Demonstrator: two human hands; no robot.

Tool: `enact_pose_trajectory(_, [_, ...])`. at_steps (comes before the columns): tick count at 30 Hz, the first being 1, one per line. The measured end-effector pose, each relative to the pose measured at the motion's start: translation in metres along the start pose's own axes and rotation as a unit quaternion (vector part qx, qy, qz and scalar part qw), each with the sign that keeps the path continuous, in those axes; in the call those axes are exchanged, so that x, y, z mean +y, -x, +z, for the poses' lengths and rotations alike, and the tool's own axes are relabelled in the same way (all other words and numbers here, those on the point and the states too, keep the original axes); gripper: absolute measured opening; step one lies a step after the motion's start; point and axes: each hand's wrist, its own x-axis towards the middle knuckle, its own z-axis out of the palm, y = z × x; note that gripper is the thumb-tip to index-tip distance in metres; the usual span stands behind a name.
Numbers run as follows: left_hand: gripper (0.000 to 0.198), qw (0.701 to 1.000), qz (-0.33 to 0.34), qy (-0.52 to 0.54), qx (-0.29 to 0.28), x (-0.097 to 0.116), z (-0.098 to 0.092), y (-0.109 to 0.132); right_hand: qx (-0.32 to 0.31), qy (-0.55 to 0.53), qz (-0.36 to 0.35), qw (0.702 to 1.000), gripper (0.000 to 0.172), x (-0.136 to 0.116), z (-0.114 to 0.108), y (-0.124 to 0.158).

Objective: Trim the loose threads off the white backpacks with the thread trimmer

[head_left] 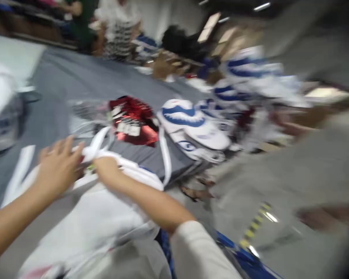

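A white bag [99,213] with white straps lies at the near edge of a grey-covered table, its mouth partly open. My left hand [58,164] rests on the bag's rim with its fingers apart. My right hand [104,166] reaches into the bag's opening, and its fingers are hidden there. Just beyond the bag sits a shiny red package [133,122] with white labels. To its right are white pieces with a blue pattern [189,120], stacked and overlapping. The picture is blurred by motion.
The grey table [72,77] stretches away to the back. A white bag [1,108] stands at the far left. Two people are beyond the table. More blue-and-white items [247,69] are piled at the right, and a foot shows on the floor.
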Motion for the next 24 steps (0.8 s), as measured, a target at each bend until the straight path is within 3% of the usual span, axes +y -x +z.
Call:
enact_pose_trajectory(2, [0.069, 0.995, -0.04, -0.047, -0.074, 0.001, 0.006, -0.002, -0.026, -0.009, -0.046, 0.999, 0.026, -0.02, 0.026, -0.016])
enact_pose_trajectory(5, [0.084, 0.989, -0.07, -0.049, -0.119, -0.004, 0.02, -0.015, -0.027, -0.004, -0.08, 0.996, 0.024, -0.023, 0.048, -0.027])
enact_pose_trajectory(7, [0.085, 0.988, -0.078, -0.046, -0.127, -0.005, 0.022, -0.018, 0.006, 0.0, -0.083, 0.997, 0.015, -0.01, 0.05, -0.022])
enact_pose_trajectory(9, [0.086, 0.987, -0.079, -0.044, -0.13, -0.003, 0.022, -0.017, 0.074, -0.01, -0.109, 0.991, 0.017, 0.004, 0.045, -0.01])
enact_pose_trajectory(12, [0.088, 0.987, -0.071, -0.035, -0.138, -0.002, 0.022, -0.015, 0.161, -0.034, -0.207, 0.964, 0.018, 0.015, 0.039, 0.004])
enact_pose_trajectory(13, [0.088, 0.987, -0.07, -0.033, -0.141, -0.002, 0.022, -0.016, 0.159, -0.04, -0.244, 0.956, 0.029, 0.014, 0.04, 0.005])
enact_pose_trajectory(15, [0.088, 0.986, -0.071, -0.029, -0.145, -0.003, 0.023, -0.018, 0.107, -0.051, -0.304, 0.945, 0.051, 0.01, 0.047, 0.003])
enact_pose_trajectory(16, [0.087, 0.986, -0.074, -0.028, -0.148, -0.003, 0.024, -0.02, 0.074, -0.052, -0.319, 0.943, 0.053, 0.006, 0.051, 0.002])
enact_pose_trajectory(20, [0.082, 0.983, -0.09, -0.027, -0.159, -0.004, 0.024, -0.025, -0.012, -0.05, -0.322, 0.945, 0.032, -0.003, 0.063, 0.001])
enact_pose_trajectory(24, [0.081, 0.982, -0.091, -0.029, -0.161, -0.005, 0.027, -0.027, -0.065, -0.029, -0.334, 0.94, 0.039, 0.001, 0.056, -0.003])
